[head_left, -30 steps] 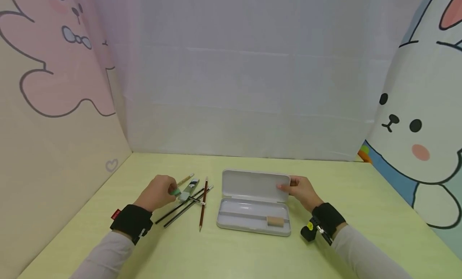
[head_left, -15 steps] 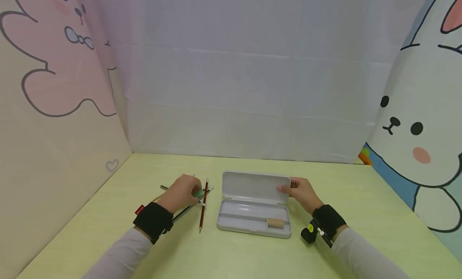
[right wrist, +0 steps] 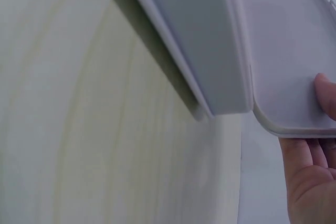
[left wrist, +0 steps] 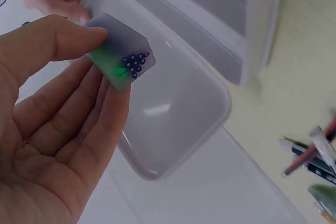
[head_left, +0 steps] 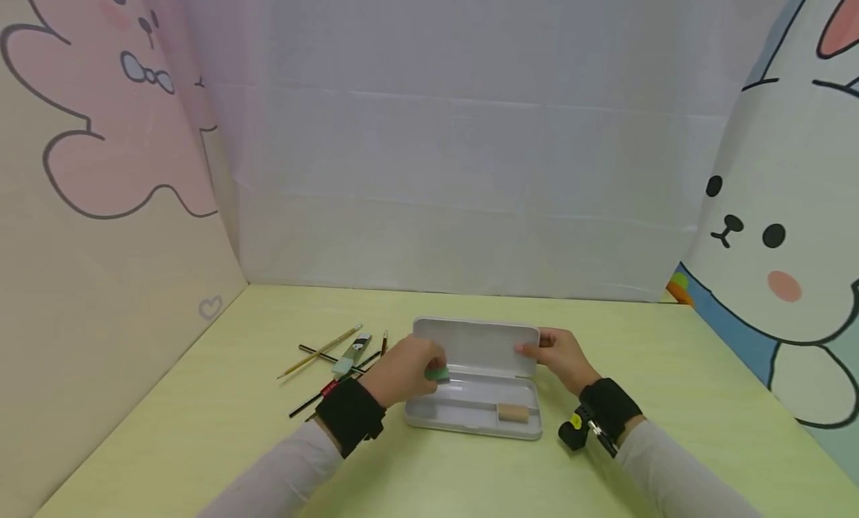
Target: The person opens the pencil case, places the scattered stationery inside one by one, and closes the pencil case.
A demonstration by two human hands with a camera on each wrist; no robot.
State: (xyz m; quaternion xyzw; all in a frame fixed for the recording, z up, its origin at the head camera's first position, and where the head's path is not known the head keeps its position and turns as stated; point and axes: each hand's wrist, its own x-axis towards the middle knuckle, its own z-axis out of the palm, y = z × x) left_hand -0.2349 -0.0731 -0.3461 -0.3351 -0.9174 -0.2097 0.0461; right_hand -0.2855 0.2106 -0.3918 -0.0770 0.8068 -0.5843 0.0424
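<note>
On the tabletop [head_left: 470, 477], the grey pencil case [head_left: 451, 419] is seen lying open, with its lid [head_left: 485, 346] raised along the far side. A small green piece [head_left: 438, 374], marked with a bunch of purple grapes in the left wrist view, is pinched between thumb and fingers by the left hand [head_left: 403, 370] and is held over the left part of the pencil case. The right end of the lid is gripped by the right hand [head_left: 562, 358], its thumb laid on the inner face and its fingers behind. A beige block [head_left: 513, 413] is contained in the small compartment at the pencil case's near right. To the left of the pencil case, a yellow pencil [head_left: 321, 351], a panda-printed pale green item [head_left: 351, 355] and several dark pencils [head_left: 304, 405] are strewn, partly hidden by the left arm
</note>
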